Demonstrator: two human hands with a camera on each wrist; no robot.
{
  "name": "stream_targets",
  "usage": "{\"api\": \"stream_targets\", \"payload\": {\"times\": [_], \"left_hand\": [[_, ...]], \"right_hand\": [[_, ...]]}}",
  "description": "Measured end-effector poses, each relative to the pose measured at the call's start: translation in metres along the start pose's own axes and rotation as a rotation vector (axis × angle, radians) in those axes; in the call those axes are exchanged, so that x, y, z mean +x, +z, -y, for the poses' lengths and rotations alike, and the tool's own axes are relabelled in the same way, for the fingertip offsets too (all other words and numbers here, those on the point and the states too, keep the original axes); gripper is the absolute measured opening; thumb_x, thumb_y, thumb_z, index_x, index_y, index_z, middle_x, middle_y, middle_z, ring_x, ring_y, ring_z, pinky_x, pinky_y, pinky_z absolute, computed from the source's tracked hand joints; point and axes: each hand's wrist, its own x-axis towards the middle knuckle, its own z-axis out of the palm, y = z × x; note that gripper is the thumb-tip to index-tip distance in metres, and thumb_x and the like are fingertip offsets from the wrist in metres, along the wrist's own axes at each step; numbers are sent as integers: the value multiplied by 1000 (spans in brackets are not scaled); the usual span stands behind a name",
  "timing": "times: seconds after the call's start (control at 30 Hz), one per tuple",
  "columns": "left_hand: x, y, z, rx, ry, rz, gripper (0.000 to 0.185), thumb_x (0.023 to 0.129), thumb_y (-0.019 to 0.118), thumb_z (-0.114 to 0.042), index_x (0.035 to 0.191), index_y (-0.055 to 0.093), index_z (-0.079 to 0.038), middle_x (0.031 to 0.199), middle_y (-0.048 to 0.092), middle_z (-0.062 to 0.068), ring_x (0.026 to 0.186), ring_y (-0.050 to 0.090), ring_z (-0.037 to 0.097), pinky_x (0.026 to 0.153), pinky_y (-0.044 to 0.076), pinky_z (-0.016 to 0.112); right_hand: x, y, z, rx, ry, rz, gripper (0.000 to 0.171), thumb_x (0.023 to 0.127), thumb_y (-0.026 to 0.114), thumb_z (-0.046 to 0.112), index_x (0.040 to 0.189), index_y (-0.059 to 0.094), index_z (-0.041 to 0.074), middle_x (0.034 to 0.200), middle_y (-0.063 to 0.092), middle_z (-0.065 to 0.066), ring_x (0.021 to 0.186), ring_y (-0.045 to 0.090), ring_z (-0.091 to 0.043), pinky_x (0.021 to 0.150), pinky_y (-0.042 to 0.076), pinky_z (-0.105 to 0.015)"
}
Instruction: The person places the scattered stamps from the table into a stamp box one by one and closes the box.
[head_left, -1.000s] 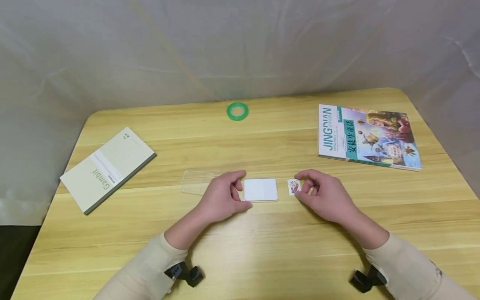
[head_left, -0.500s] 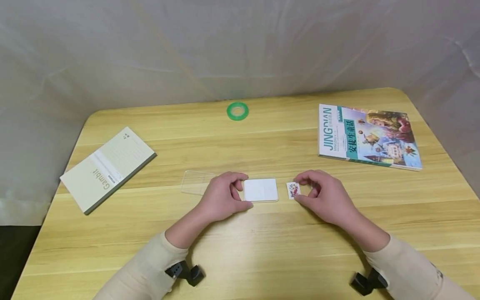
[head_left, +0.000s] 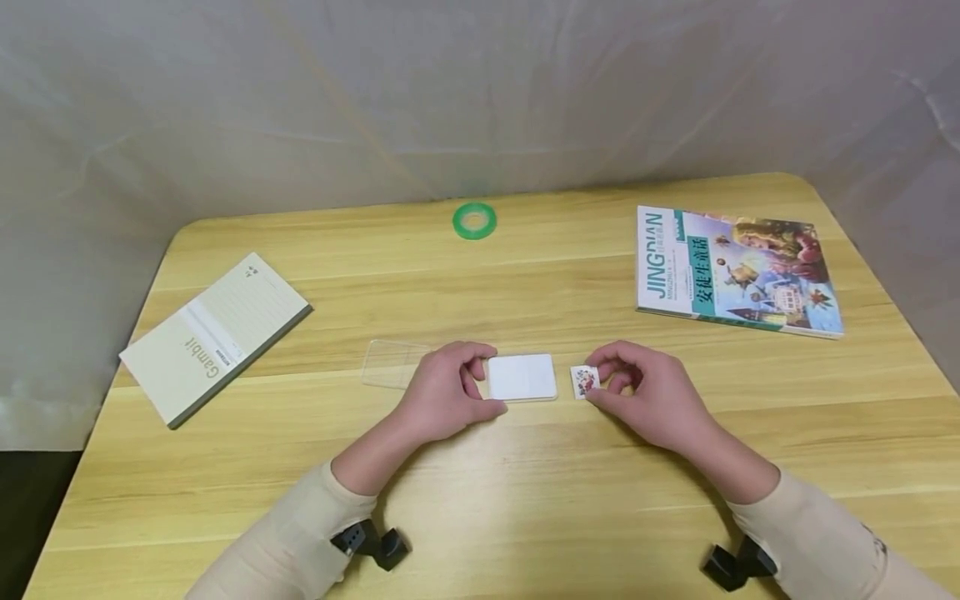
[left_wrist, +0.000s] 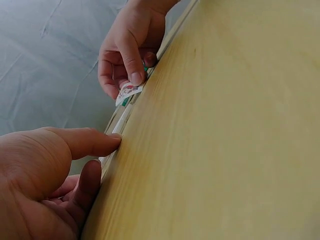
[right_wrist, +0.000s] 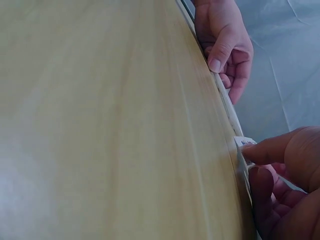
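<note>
A flat white rectangular card (head_left: 521,377), apparently in a thin clear case, lies on the wooden table. My left hand (head_left: 446,392) grips its left end, thumb on the near edge and index finger on the far edge. Just right of the card, my right hand (head_left: 651,392) pinches a small white square sticker or paper (head_left: 583,382) printed with a coloured picture. In the right wrist view the square (right_wrist: 243,150) looks tilted, with the thumb on its printed face. A gap separates it from the card. Partly behind my left hand lies a clear flat plastic piece (head_left: 386,363).
A green tape roll (head_left: 474,221) lies at the table's far edge. To the left is a beige notebook (head_left: 217,337); a colourful book (head_left: 738,271) lies at the back right. Grey sheeting (head_left: 480,92) hangs behind the table (head_left: 480,517).
My right hand has shifted the small square slightly left, closer to the white card, and turned it a little. My left hand stays almost still on the card.
</note>
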Motion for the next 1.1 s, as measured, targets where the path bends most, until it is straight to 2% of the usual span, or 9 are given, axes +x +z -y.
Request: {"api": "stream_targets", "payload": {"times": [0.2,0.47,0.7,1.1], "left_hand": [[1,-1,0,1,8,-4,61,67,93,-8,121,66,0,88,56,2,63,60,9,70,52,30],[2,-1,-1,7,5,1,61,67,93,-8,122,66,0,88,57,2,62,60,9,73,52,30],[2,-1,-1,8,8,6,62,67,93,-8,122,66,0,88,57,2,62,60,9,73,52,30],[1,0,0,2,12,7,62,67,93,-8,122,65,1,88,56,3,61,59,10,61,51,27]], "right_hand": [[2,1,2,84,14,11,25,79,83,1,101,72,7,83,65,-1,72,64,-15,62,53,-25],[5,2,7,123,52,23,21,82,83,4,99,72,7,83,68,-1,73,65,-16,64,55,-26],[11,6,14,203,73,61,22,82,83,7,101,72,6,85,68,-3,74,66,-18,66,55,-27],[29,25,29,249,48,127,22,83,82,5,102,72,8,86,67,-3,74,65,-19,65,55,-29]]}}
